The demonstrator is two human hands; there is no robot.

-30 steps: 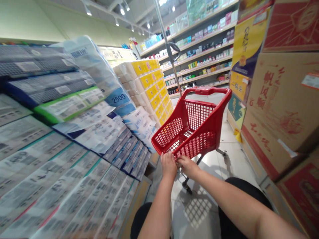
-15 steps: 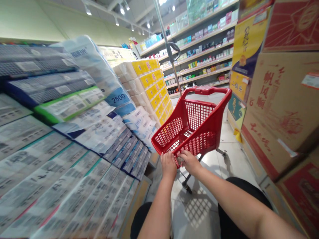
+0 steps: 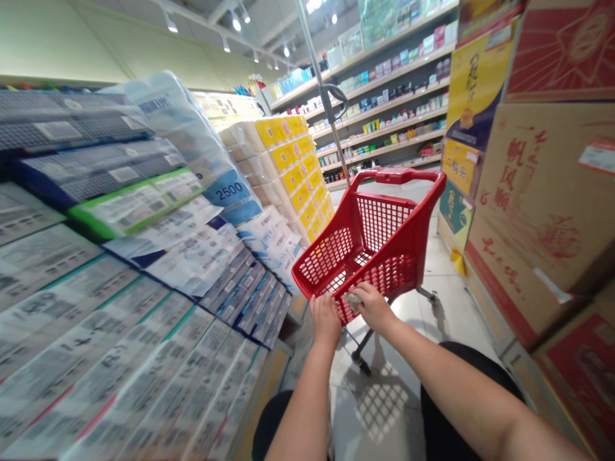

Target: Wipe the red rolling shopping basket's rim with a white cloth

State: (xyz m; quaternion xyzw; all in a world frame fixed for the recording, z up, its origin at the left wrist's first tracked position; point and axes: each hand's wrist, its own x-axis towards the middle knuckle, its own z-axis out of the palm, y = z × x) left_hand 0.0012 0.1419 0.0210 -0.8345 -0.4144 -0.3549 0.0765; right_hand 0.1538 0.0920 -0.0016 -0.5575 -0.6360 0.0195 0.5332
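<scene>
A red plastic shopping cart (image 3: 414,256) stands in front of me with its handle on the far side. My left hand (image 3: 326,318) curls its fingers over the rim at the cart's near end. Just to the right, my right hand (image 3: 375,307) pinches a small crumpled greyish cloth (image 3: 353,301) against the red panel below the rim. Part of the cloth is hidden by the fingers, and its exact kind is hard to make out. The basket shows only its lattice walls and floor.
Stacked tissue packs (image 3: 192,269) slope along the left, with yellow-labelled packs (image 3: 283,163) behind. Cardboard cartons (image 3: 542,198) line the right. A metal pole (image 3: 321,83) rises behind the cart, before shelves of toiletries (image 3: 384,96). Tiled floor (image 3: 346,416) lies below.
My right hand has shifted slightly right and up along the cart's panel, and more of the cloth shows. The left hand and the cart have stayed in place.
</scene>
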